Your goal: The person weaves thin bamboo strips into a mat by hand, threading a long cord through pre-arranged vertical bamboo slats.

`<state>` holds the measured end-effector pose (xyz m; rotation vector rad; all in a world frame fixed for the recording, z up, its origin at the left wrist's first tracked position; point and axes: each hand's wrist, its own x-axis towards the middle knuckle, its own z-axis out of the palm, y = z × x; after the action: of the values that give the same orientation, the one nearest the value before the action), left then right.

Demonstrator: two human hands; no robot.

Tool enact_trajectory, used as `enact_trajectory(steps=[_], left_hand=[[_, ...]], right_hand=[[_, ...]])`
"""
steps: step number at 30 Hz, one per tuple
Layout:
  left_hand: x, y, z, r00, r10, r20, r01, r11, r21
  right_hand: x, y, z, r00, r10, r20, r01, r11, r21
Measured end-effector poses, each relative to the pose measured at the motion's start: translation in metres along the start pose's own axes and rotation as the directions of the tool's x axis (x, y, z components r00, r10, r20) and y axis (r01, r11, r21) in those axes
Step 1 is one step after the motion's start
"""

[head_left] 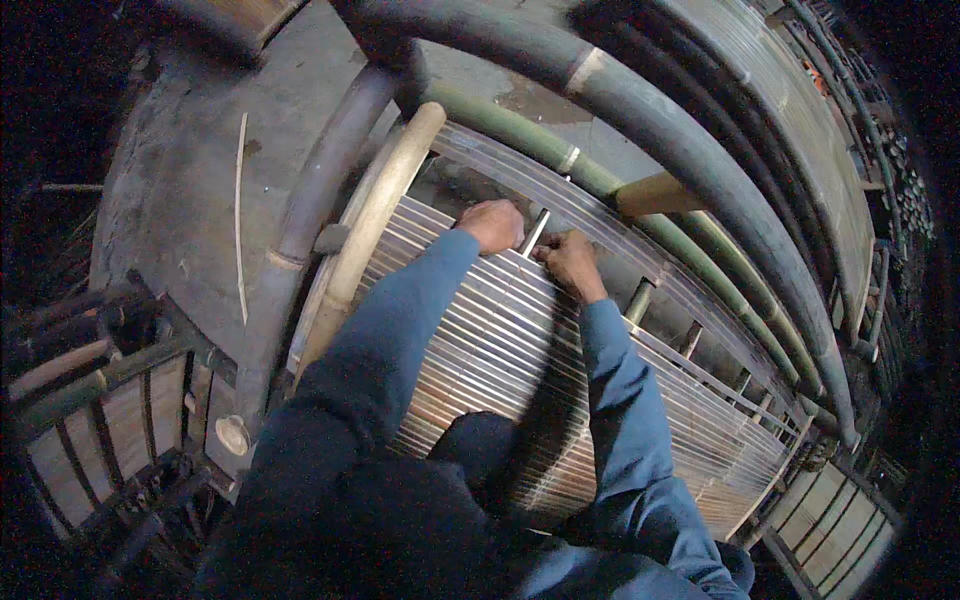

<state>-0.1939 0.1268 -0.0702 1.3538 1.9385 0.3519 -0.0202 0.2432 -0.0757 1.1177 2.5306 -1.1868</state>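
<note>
My left hand (490, 226) is closed at the far edge of a bench seat of thin bamboo slats (490, 330). Its fingers curl away from view, and whatever they hold is hidden. Just right of it my right hand (574, 264) has its fingers drawn together in a pinch near the same edge. Too little shows between those fingertips to name. A short pale bamboo peg (536, 231) stands between the two hands, close to the fingers of both. Beyond them runs a split-bamboo rail (520, 186), with a gap between it and the slats.
Thick bamboo poles (600, 80) curve around the far and right sides. A pale bamboo pole (385, 210) borders the seat's left end. On the grey floor lies a thin strip (241, 220). A barred bamboo piece (110, 430) stands at lower left, another (835, 530) at lower right.
</note>
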Motion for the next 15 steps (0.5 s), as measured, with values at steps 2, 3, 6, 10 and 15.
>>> enact_trajectory(steps=[2, 3, 6, 10, 15], left_hand=[[-0.014, -0.023, 0.003, 0.986, 0.058, -0.158, -0.099, 0.959, -0.264], [-0.021, -0.021, -0.006, 0.988, 0.071, -0.135, -0.118, 0.918, -0.38], [-0.029, -0.025, -0.019, 0.979, 0.122, -0.166, -0.194, 0.81, -0.553], [-0.043, -0.013, -0.028, 0.972, 0.227, -0.067, -0.207, 0.676, -0.708], [-0.046, -0.017, -0.033, 0.97, 0.244, 0.004, -0.172, 0.696, -0.697]], right_hand=[[-0.013, -0.009, -0.015, 0.996, 0.065, -0.067, -0.052, 0.983, 0.174], [-0.027, -0.022, -0.033, 0.99, 0.142, 0.026, -0.141, 0.913, 0.382], [-0.049, -0.047, -0.05, 0.96, 0.167, 0.223, -0.246, 0.135, 0.96], [-0.048, -0.072, -0.026, 0.954, 0.105, 0.279, -0.294, 0.167, 0.941], [-0.049, -0.081, -0.004, 1.0, -0.008, -0.019, 0.017, 0.848, 0.53]])
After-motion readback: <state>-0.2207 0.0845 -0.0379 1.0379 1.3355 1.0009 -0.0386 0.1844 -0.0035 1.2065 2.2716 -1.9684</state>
